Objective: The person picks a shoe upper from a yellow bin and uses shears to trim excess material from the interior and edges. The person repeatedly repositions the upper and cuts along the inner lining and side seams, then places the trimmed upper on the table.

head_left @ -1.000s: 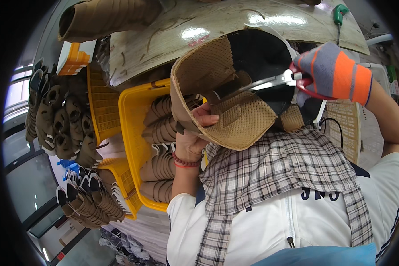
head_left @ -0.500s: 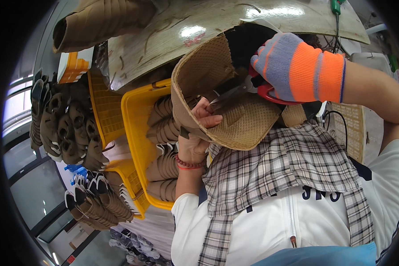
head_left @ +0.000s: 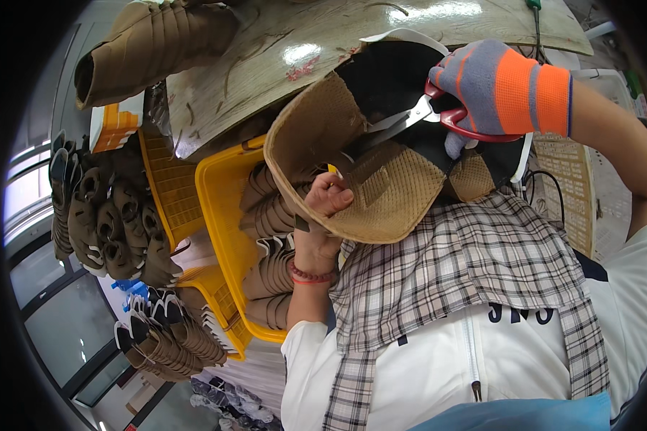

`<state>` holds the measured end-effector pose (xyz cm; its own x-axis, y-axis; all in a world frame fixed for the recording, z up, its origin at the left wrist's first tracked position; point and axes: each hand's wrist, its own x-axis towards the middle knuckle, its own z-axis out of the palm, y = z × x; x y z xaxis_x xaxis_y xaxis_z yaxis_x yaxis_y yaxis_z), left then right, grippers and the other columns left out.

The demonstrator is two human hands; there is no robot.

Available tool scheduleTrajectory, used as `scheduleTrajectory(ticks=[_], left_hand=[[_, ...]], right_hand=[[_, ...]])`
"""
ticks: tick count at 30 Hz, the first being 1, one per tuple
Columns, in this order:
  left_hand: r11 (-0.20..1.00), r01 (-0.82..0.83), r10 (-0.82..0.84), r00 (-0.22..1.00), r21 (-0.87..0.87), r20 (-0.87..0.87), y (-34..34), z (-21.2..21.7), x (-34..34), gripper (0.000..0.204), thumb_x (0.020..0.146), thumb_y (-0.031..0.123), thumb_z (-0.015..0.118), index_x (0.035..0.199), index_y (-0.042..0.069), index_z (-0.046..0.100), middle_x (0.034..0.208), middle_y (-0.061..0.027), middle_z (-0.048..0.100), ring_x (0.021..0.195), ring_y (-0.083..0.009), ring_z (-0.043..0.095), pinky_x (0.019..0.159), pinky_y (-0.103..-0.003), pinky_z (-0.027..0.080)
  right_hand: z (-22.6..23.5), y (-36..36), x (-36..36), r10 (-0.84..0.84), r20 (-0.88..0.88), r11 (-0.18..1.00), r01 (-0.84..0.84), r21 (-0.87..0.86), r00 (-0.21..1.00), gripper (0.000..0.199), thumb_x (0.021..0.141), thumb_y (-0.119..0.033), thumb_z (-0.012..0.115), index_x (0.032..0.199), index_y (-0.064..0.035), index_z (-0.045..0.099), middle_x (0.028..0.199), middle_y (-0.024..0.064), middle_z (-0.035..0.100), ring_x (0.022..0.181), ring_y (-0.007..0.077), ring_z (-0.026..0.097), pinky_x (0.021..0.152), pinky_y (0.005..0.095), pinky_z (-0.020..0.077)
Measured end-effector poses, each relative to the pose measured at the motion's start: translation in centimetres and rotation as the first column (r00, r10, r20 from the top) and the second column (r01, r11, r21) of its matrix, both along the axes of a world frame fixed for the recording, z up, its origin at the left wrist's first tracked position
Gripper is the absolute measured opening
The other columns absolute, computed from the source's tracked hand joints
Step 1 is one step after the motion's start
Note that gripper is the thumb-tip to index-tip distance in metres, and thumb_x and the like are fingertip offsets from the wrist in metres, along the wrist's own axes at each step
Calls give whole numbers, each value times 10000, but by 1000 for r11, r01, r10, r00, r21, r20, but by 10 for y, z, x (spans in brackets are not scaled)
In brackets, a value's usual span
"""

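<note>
My bare left hand (head_left: pixel 328 200) pinches the near-left edge of a brown shoe upper (head_left: pixel 399 188), thumb on its textured inner face. The upper is spread open in front of me, showing black lining (head_left: pixel 402 72) and a white edge at the far side. In its grey and orange knit glove, my right hand (head_left: pixel 492 90) grips red-handled scissors (head_left: pixel 413 115). Their blades point down and left into the opened upper. The tips are beside a dark flap inside it, close to my left fingers; whether they touch material I cannot tell.
A worktable (head_left: pixel 259 79) with brown scraps lies beyond, bearing stacked brown uppers (head_left: pixel 158 43) at far left. A yellow crate (head_left: pixel 212 215) of nested uppers stands left of my left forearm. More brown uppers (head_left: pixel 108 208) are piled further left. A pale basket (head_left: pixel 564 190) is at right.
My right hand has moved up and right with the scissors, drawing the blades away from my left fingers. The upper lies wider open, with more black lining showing.
</note>
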<state>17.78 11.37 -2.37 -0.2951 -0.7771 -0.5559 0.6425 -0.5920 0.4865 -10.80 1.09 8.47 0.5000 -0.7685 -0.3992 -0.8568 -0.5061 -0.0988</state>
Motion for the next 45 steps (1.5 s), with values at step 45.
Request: scheduleTrajectory(ticks=[45], left_hand=[[998, 54, -53, 998, 22, -45, 3, 7, -4, 287, 807, -97, 588, 1082, -15, 602, 1096, -139, 612, 999, -247, 612, 861, -358, 545]], right_hand=[[7, -4, 42, 285, -180, 952, -257, 166, 942, 413, 753, -397, 671, 919, -19, 668, 666, 122, 655, 599, 242, 664, 551, 317, 525]])
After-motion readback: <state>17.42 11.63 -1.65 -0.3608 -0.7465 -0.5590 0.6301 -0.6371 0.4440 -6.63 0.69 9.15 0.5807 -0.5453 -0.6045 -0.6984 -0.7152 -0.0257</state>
